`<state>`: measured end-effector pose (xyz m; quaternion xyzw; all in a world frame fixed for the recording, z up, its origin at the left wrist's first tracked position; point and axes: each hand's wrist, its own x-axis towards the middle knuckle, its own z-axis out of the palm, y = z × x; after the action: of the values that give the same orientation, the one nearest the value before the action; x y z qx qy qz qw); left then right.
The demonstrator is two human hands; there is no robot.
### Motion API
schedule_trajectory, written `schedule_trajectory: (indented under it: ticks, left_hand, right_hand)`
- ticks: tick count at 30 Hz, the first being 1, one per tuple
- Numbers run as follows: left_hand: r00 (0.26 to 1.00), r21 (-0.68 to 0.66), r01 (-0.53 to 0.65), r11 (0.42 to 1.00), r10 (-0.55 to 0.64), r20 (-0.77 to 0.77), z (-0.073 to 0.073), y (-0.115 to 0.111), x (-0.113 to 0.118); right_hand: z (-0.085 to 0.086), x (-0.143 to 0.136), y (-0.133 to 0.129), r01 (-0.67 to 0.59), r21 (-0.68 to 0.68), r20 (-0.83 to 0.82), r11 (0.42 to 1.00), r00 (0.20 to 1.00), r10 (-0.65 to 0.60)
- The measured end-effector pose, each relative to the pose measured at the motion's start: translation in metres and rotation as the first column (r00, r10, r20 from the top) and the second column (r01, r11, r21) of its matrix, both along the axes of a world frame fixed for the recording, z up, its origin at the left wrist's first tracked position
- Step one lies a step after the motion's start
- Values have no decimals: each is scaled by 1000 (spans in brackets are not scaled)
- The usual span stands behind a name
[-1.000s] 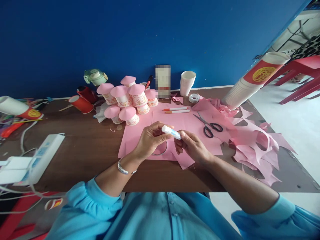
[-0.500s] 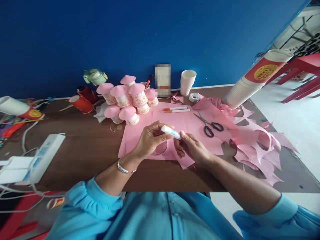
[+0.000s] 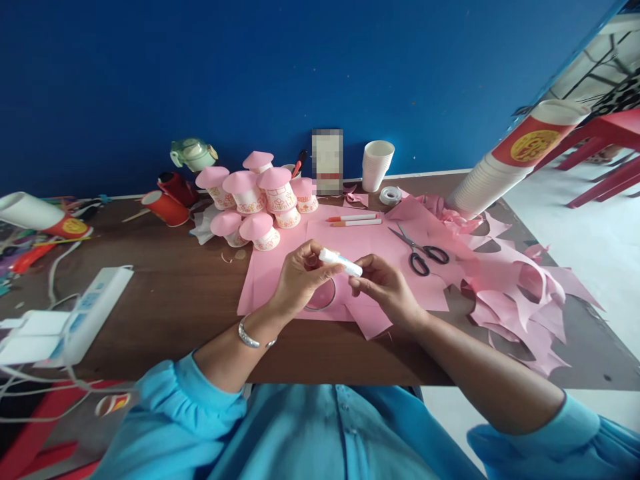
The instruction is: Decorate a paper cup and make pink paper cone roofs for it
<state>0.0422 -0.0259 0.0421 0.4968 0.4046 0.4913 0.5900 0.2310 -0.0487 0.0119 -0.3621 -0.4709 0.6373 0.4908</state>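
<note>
Above the pink paper (image 3: 280, 267), both hands' grip, left (image 3: 300, 280) and right (image 3: 385, 293), clamps a glue stick (image 3: 341, 262).

Glue stick (image 3: 341, 262): white, small blue label. Paper sheets (image 3: 370, 247) mid-table: plain pink; offcuts (image 3: 520, 293) toward the right edge the same pink. Table (image 3: 170, 300): dark brown wood grain. Cup mushrooms (image 3: 260, 200) near the far edge: pink caps, white cups with orange-red print. Scissors (image 3: 417, 252): black handles, grey blades. Two markers (image 3: 354, 220): white barrels, orange caps. Cup stack (image 3: 376, 165) at far edge: plain white. Leaning stack (image 3: 505, 167) at the far right corner: white, top cup red with a yellow emblem. Sleeves (image 3: 180, 413): sky blue. Bracelet (image 3: 249, 335): silver. Wall (image 3: 300, 67): deep blue.
</note>
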Motion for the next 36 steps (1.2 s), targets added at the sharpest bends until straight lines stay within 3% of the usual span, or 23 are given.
schedule_trajectory:
  ticks: [2, 4, 8, 16, 19, 23, 30, 36]
  left_hand:
    - [1000, 33, 4, 999, -3, -21, 2, 1, -1]
    - [999, 79, 15, 997, -11, -53, 4, 2, -1]
    - [992, 149, 28, 988, -8, -129, 4, 1, -1]
    - [976, 140, 171, 975, -148, -161, 0, 5, -12]
    - [939, 215, 224, 951, -151, -309, -5, 10, -19]
    - [868, 289, 238, 927, -69, -492, -5, 12, -21]
    - [941, 182, 244, 952, -188, -281, 2, 5, -13]
    - [906, 239, 203, 950, -90, -413, -10, 11, -16]
  right_hand:
    - [-1, 1, 1, -105, -50, -56, 993, 993, 102]
    - [-2, 1, 2, -122, -68, -97, 990, 989, 115]
    - [-3, 2, 3, 31, -47, -109, 998, 993, -36]
    - [1, 11, 9, 166, -1, -79, 986, 983, -166]
    - [6, 17, 9, 233, 109, 21, 966, 971, -237]
    - [13, 19, 7, 217, 187, 127, 958, 962, -243]
    - [7, 14, 10, 105, -41, -108, 994, 988, -109]
    - [3, 17, 8, 124, 88, 73, 988, 989, -131]
